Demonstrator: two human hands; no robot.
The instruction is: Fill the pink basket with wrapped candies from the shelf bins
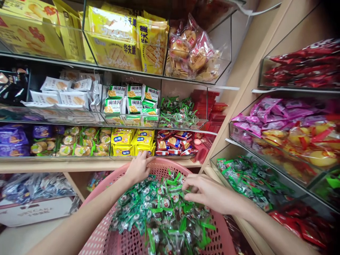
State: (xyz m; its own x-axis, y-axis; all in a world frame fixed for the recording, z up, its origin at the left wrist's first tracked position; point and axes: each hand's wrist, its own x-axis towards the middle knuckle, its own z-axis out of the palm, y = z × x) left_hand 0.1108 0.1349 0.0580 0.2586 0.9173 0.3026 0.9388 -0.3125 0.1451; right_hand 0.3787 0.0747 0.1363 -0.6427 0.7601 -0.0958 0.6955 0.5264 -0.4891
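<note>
A pink perforated plastic basket (224, 235) stands below me, tilted against the shelf. Inside it, teal-wrapped candies (132, 209) lie on the left and clear-and-green wrapped candies (172, 216) are heaped in the middle and right. My left hand (139, 167) is closed on the basket's far rim, its fingertips by the yellow packets. Over the right side of the heap hovers my right hand (203, 191), palm down with fingers bent and apart. Nothing shows in its grasp, though its fingertips are close to the green candies.
Clear shelf bins ahead hold yellow waffle packets (114, 46), green-and-white packets (132, 99), green-wrapped candies (176, 109) and yellow packets (132, 141). To the right, angled bins carry pink packets (273, 109) and green candies (255, 180). A white carton (37, 210) sits lower left.
</note>
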